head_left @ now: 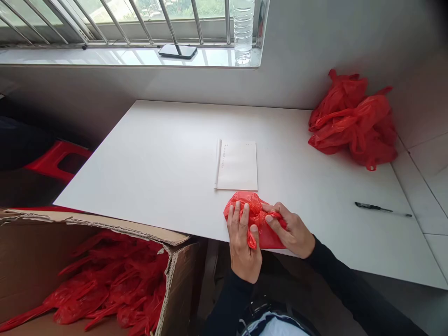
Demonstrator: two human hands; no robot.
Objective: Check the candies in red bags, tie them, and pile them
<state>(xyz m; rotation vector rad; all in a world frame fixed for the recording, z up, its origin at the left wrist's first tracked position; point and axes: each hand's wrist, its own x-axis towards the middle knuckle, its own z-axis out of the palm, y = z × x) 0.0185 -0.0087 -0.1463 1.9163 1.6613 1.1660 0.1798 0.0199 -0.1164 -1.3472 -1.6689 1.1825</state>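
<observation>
A red plastic bag (275,237) lies at the table's front edge, bunched up, with its contents hidden. My left hand (244,247) rests on its left side, fingers stretched out flat over the plastic and thumb apart; a twisted bit of the bag shows beside the thumb. On the right, my right hand (292,232) pinches a gathered part of the same bag between thumb and fingers. Just beyond the bag is a pale notebook or booklet (238,165), closed, with small print along its left side.
Several red bags (357,119) are heaped at the table's back right, against the wall. A black pen (374,206) lies on the white table (168,163). An open cardboard box (182,284) holds more red bags at front left. A phone (178,51) and water bottle (244,30) occupy the windowsill.
</observation>
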